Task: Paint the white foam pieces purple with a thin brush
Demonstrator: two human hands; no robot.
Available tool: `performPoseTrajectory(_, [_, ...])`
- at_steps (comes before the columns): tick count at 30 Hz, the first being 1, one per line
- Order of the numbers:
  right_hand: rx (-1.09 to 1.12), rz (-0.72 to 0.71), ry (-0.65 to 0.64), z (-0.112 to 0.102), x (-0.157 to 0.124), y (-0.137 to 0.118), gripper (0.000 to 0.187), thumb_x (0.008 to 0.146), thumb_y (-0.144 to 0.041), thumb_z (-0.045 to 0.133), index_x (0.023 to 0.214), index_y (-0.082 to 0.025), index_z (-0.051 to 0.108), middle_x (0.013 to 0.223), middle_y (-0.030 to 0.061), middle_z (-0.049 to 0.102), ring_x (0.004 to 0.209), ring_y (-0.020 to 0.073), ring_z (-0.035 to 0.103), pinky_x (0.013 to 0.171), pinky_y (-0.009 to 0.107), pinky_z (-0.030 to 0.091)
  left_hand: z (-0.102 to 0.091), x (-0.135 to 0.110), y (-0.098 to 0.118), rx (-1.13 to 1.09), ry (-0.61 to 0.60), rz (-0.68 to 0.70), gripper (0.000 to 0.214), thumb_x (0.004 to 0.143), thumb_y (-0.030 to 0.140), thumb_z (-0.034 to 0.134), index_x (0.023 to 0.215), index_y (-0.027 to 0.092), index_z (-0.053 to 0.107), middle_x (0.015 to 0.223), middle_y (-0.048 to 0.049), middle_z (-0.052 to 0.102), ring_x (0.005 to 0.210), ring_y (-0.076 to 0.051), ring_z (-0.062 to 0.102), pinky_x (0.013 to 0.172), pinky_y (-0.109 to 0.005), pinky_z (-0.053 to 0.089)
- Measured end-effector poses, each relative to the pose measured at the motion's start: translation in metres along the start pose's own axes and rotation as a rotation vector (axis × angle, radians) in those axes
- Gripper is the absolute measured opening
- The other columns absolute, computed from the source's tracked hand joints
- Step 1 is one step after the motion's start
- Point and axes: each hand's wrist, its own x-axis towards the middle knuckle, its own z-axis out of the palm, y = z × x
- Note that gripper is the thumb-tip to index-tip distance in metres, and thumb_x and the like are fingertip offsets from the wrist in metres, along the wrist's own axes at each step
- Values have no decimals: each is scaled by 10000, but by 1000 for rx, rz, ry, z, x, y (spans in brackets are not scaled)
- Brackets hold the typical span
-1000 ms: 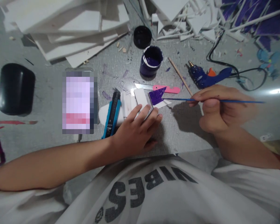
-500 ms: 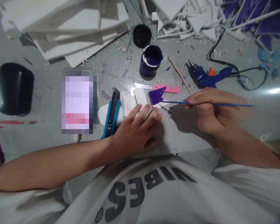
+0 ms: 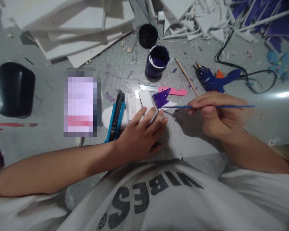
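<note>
My right hand [image 3: 216, 115] pinches a thin blue paintbrush [image 3: 231, 106], its tip on the lower edge of a purple-painted, notched piece [image 3: 161, 98]. Part of that piece is still white on its lower right side. My left hand [image 3: 144, 131] lies with fingers spread over white foam-like pieces [image 3: 146, 99], fingertips at the lower edge of the painted piece. Left of these fingers rests a teal and black box cutter [image 3: 117, 115]. Just above the painted piece lies a pink-handled craft knife [image 3: 173, 91]. An open jar of dark purple paint [image 3: 156, 65] stands beyond it.
A black lid [image 3: 148, 36] sits behind the jar. To the right are a wooden stick [image 3: 185, 75] and a blue glue gun [image 3: 213, 78] with its cable. White boards [image 3: 79, 45] and offcuts fill the back. A phone [image 3: 80, 104] and black object [image 3: 15, 89] lie left.
My right hand and the brush have shifted slightly left, the brush tip moving along the painted piece's lower edge. My left hand stays in place.
</note>
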Motion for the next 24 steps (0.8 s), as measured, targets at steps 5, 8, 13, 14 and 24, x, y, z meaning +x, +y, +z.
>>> performPoseTrajectory(5, [-67,85,-36,1,1,-3,198,1206,-397,746,1153,-330,924,902,16,905,598,190,777,564,354,661,-1,0,-1,-1,6,1,858,1177,631,690,1810,56,621,1852,-242,668,1701,-449,624,1465,-603,461])
performPoseTrajectory(8, [-70,59,56,3,2,-1,190,1183,-331,774,1078,-234,900,833,19,871,623,158,791,558,279,619,-1,0,-1,-13,-11,-6,847,1170,623,701,1810,72,627,1865,-233,658,1713,-445,613,1478,-603,449])
performPoseTrajectory(13, [39,77,97,5,1,0,154,1165,-300,805,1097,-210,910,880,32,881,610,132,774,525,237,571,0,-1,0,-16,8,-5,865,1164,630,711,1807,57,626,1857,-243,663,1710,-453,606,1471,-614,461])
performPoseTrajectory(14, [43,84,61,4,2,-1,143,1166,-297,802,1115,-216,909,895,33,888,624,139,786,539,244,587,0,-1,0,-10,13,-2,871,1164,632,710,1804,48,624,1852,-247,666,1704,-456,610,1465,-619,470])
performPoseTrajectory(24, [-351,-73,82,-7,4,0,263,1174,-374,733,972,-247,843,786,12,862,658,192,811,585,330,548,-2,1,0,-50,-8,-5,888,1146,601,754,1814,34,614,1840,-268,672,1713,-469,610,1476,-632,475])
